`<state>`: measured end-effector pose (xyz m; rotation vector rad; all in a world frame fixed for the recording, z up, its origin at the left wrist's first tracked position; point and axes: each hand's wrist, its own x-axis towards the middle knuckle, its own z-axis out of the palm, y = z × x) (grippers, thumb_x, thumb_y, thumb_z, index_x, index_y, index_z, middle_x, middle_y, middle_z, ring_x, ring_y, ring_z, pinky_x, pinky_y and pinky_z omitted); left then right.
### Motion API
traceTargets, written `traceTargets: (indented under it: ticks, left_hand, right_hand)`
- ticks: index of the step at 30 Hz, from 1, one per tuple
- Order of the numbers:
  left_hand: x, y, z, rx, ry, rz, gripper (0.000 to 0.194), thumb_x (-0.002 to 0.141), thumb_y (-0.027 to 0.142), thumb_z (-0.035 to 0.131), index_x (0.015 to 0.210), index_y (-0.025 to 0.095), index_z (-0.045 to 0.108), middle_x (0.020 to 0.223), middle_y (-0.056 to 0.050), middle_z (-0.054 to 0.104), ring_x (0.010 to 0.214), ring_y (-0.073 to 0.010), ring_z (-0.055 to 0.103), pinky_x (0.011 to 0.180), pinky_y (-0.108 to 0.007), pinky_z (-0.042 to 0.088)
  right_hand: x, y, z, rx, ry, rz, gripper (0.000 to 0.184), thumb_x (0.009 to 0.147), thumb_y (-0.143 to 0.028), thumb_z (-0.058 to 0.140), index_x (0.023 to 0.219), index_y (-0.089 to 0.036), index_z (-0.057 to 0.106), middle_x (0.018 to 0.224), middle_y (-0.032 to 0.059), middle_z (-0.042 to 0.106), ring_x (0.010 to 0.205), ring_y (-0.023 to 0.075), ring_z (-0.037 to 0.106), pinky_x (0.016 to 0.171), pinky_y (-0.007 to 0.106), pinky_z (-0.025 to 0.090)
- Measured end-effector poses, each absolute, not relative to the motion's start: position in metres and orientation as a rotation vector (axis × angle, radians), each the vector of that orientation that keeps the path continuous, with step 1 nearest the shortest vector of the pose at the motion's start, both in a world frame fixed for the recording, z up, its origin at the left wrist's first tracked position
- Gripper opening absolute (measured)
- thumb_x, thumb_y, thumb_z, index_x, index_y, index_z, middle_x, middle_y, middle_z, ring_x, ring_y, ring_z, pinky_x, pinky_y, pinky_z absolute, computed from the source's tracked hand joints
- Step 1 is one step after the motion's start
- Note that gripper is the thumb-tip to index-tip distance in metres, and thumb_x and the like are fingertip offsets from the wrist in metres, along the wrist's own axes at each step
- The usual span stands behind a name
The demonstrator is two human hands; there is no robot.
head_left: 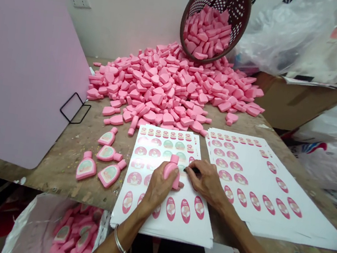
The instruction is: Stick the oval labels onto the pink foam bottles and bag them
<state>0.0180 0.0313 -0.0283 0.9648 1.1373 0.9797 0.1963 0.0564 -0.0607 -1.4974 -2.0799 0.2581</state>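
My left hand (158, 186) is closed around a small pink toy bottle (172, 171), cap pointing away from me, above a stack of sticker sheets (156, 225). Just to its right, my right hand (205, 180) is closed in a pinch at a green sticker on the top sheet. A small dark tip shows at those fingers, too small to name. Pink and green oval stickers cover the sheet in rows, partly hidden by my hands. Left of the stack lie several pink bottles with green labels on their fronts (87, 166).
A large heap of unlabelled pink bottles (161, 87) covers the back of the table, below a tipped brown basket (246, 24). More sticker sheets (253, 169) lie at right. A pink board (29, 59) stands at left. An open bag (36, 216) of labelled bottles sits below the front edge.
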Motion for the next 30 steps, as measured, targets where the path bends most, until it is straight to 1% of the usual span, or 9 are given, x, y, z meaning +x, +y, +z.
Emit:
traceTargets:
  ticks: [3,7,13,18,21,25,27,30]
  left_hand:
    - [0.018,0.031,-0.027,0.984,1.148,0.976,0.041,0.079,0.049,0.063,0.1,0.014,0.057,0.068,-0.002,0.062,0.062,-0.0208,0.07,0.058,-0.028,0.055]
    - [0.017,0.03,-0.027,1.041,1.156,0.952,0.04,0.083,0.049,0.058,0.103,0.014,0.056,0.068,-0.003,0.063,0.068,-0.0231,0.072,0.06,-0.028,0.055]
    - [0.017,0.029,-0.029,1.088,1.171,0.943,0.042,0.084,0.051,0.056,0.104,0.014,0.055,0.07,-0.005,0.065,0.07,-0.0247,0.072,0.062,-0.03,0.054]
    - [0.016,0.029,-0.033,1.125,1.174,0.945,0.039,0.087,0.049,0.053,0.104,0.014,0.054,0.071,-0.005,0.065,0.07,-0.0234,0.072,0.061,-0.028,0.053]
    - [0.016,0.029,-0.036,1.13,1.179,0.946,0.038,0.086,0.049,0.054,0.104,0.015,0.054,0.076,-0.005,0.065,0.068,-0.0228,0.072,0.061,-0.028,0.053]
    - [0.016,0.029,-0.038,1.117,1.158,0.956,0.038,0.086,0.049,0.054,0.104,0.015,0.054,0.076,-0.004,0.063,0.068,-0.0221,0.072,0.061,-0.028,0.053]
    - [0.016,0.029,-0.038,1.116,1.152,0.96,0.038,0.087,0.049,0.053,0.105,0.015,0.054,0.076,-0.003,0.062,0.068,-0.0216,0.072,0.061,-0.027,0.053]
    - [0.016,0.029,-0.037,1.126,1.159,0.959,0.038,0.087,0.049,0.053,0.105,0.015,0.054,0.078,-0.003,0.061,0.067,-0.0213,0.071,0.06,-0.027,0.054]
  right_hand:
    - [0.196,0.056,-0.06,-1.513,-2.037,0.155,0.015,0.089,-0.028,0.051,0.08,-0.02,0.06,0.08,0.004,0.067,0.076,0.0192,0.055,0.073,0.033,0.031]
    - [0.199,0.056,-0.061,-1.546,-2.054,0.029,0.017,0.09,-0.028,0.05,0.079,-0.019,0.06,0.078,0.0045,0.067,0.076,0.0193,0.055,0.073,0.034,0.03]
    - [0.201,0.055,-0.062,-1.54,-2.052,0.124,0.016,0.089,-0.027,0.052,0.076,-0.019,0.058,0.075,0.0028,0.065,0.074,0.0184,0.055,0.071,0.032,0.032]
    - [0.196,0.052,-0.062,-1.535,-1.98,0.243,0.014,0.087,-0.029,0.056,0.078,-0.02,0.058,0.076,0.0021,0.065,0.074,0.0177,0.056,0.071,0.031,0.034]
    - [0.194,0.049,-0.064,-1.459,-2.022,0.136,0.015,0.086,-0.032,0.058,0.079,-0.019,0.059,0.076,0.0029,0.066,0.073,0.0182,0.056,0.073,0.033,0.034]
    - [0.195,0.049,-0.065,-1.496,-2.007,-0.086,0.014,0.089,-0.029,0.054,0.082,-0.018,0.06,0.077,0.0043,0.067,0.075,0.0191,0.056,0.074,0.034,0.031]
    - [0.196,0.05,-0.064,-1.537,-2.03,-0.099,0.014,0.089,-0.028,0.054,0.08,-0.019,0.06,0.076,0.0036,0.067,0.074,0.0188,0.055,0.073,0.034,0.03]
    - [0.195,0.053,-0.065,-1.554,-2.05,-0.047,0.015,0.086,-0.032,0.059,0.079,-0.019,0.06,0.076,0.0028,0.067,0.074,0.0189,0.056,0.072,0.033,0.03]
